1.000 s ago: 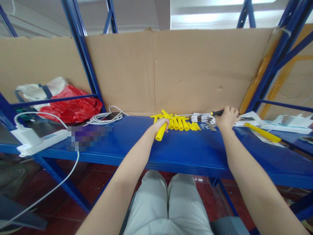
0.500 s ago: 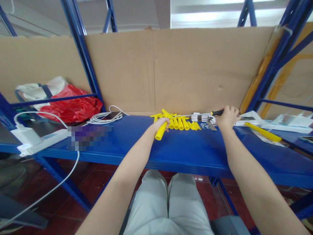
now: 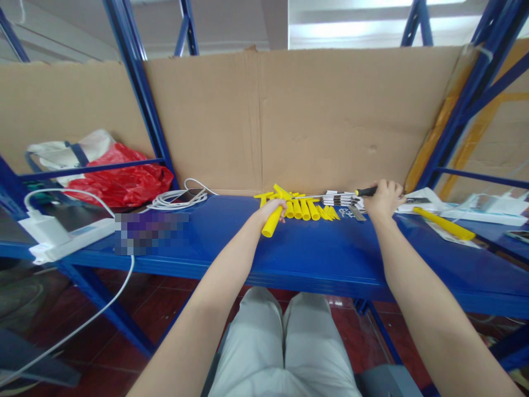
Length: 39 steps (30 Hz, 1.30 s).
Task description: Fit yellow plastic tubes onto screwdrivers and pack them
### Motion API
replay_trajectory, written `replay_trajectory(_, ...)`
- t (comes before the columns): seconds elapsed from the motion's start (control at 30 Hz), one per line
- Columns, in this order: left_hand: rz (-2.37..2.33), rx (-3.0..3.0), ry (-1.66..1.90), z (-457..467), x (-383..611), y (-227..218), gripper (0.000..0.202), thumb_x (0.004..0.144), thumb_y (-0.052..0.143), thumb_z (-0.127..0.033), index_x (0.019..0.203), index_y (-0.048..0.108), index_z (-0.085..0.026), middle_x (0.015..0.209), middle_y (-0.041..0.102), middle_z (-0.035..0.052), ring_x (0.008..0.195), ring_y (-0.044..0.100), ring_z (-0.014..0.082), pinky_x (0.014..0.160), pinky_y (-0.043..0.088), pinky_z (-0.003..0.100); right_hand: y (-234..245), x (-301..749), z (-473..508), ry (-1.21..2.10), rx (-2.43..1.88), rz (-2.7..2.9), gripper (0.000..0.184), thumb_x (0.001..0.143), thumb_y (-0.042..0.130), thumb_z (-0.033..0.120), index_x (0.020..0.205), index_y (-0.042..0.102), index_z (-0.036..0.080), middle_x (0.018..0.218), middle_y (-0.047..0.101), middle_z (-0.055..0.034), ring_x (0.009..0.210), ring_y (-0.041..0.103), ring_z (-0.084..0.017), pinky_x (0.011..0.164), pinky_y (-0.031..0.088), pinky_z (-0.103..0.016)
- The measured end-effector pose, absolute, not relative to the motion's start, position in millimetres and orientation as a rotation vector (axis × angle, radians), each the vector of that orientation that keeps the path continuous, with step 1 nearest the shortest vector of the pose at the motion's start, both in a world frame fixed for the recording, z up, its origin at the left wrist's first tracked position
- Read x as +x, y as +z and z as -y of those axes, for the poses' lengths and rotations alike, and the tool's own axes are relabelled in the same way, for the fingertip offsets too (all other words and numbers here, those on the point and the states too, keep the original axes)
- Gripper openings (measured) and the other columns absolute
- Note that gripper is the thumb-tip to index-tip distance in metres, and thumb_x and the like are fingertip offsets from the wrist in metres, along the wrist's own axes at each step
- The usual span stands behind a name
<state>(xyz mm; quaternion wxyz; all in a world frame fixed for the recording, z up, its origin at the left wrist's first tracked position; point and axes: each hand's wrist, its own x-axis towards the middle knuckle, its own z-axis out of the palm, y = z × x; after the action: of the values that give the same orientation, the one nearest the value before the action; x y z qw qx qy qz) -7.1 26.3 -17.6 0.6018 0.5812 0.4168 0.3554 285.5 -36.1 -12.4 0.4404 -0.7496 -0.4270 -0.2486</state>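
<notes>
My left hand [image 3: 273,208] is closed around a yellow plastic handle [image 3: 271,223] that slants down toward me over the blue shelf [image 3: 306,253]. My right hand [image 3: 382,199] is closed on a screwdriver [image 3: 351,193] with a black and yellow grip; its metal shaft points left over a row of several yellow plastic pieces [image 3: 303,207]. A small stack of black and white parts [image 3: 339,198] and a metal blade [image 3: 356,213] lie just left of my right hand.
A cardboard sheet [image 3: 314,116] backs the shelf. White cables with a phone [image 3: 182,197], a red bag [image 3: 124,179], a white bag [image 3: 68,151] and a power strip [image 3: 61,237] lie at the left. A long yellow tool [image 3: 444,223] and papers [image 3: 425,199] lie at the right.
</notes>
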Motion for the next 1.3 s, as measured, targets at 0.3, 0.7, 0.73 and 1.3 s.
replay_trajectory(0.3, -1.013, 1.429, 0.804, -29.9, -7.4, -20.8, 0.009, 0.066, 0.051, -0.011, 0.063, 0.049, -0.019, 0.036, 0.042, -0.0045, 0.031, 0.041, 0.0101, 0.044, 0.046, 0.024, -13.3, 285.3, 35.7, -0.569, -1.947, 1.107, 0.022, 0.073, 0.05, 0.01, 0.092, 0.059, 0.018, 0.107, 0.054, -0.0128, 0.112, 0.041, -0.032, 0.096, 0.029, -0.062)
replay_trajectory(0.7, -1.133, 1.494, 0.885, -21.9, -5.9, -17.4, 0.017, 0.067, 0.048, -0.004, 0.077, 0.053, -0.017, 0.039, 0.045, -0.0054, 0.036, 0.045, 0.0103, 0.046, 0.047, 0.021, -15.3, 289.0, 32.9, -0.706, -1.854, 1.129, 0.031, 0.074, 0.057, 0.017, 0.104, 0.059, 0.012, 0.121, 0.049, -0.0202, 0.117, 0.037, -0.037, 0.094, 0.031, -0.055)
replay_trajectory(0.73, -1.136, 1.498, 0.89, -22.0, -5.8, -17.7, 0.018, 0.067, 0.048, -0.004, 0.079, 0.054, -0.016, 0.04, 0.045, -0.0057, 0.036, 0.045, 0.0102, 0.046, 0.046, 0.021, -14.8, 288.7, 33.3, -0.705, -1.842, 1.12, 0.031, 0.074, 0.058, 0.02, 0.104, 0.058, 0.013, 0.122, 0.048, -0.0202, 0.117, 0.037, -0.037, 0.094, 0.031, -0.055)
replay_trajectory(1.3, -1.273, 1.605, 0.959, -30.2, -7.5, -24.9, 0.02, 0.07, 0.052, -0.003, 0.084, 0.059, -0.014, 0.043, 0.045, -0.0063, 0.04, 0.05, 0.0126, 0.05, 0.048, 0.025, -5.4, 297.7, 23.0, -0.559, -1.356, 1.288, 0.058, 0.063, 0.057, 0.014, 0.121, 0.049, 0.018, 0.125, 0.04, -0.0167, 0.126, 0.037, -0.035, 0.104, 0.03, -0.055)
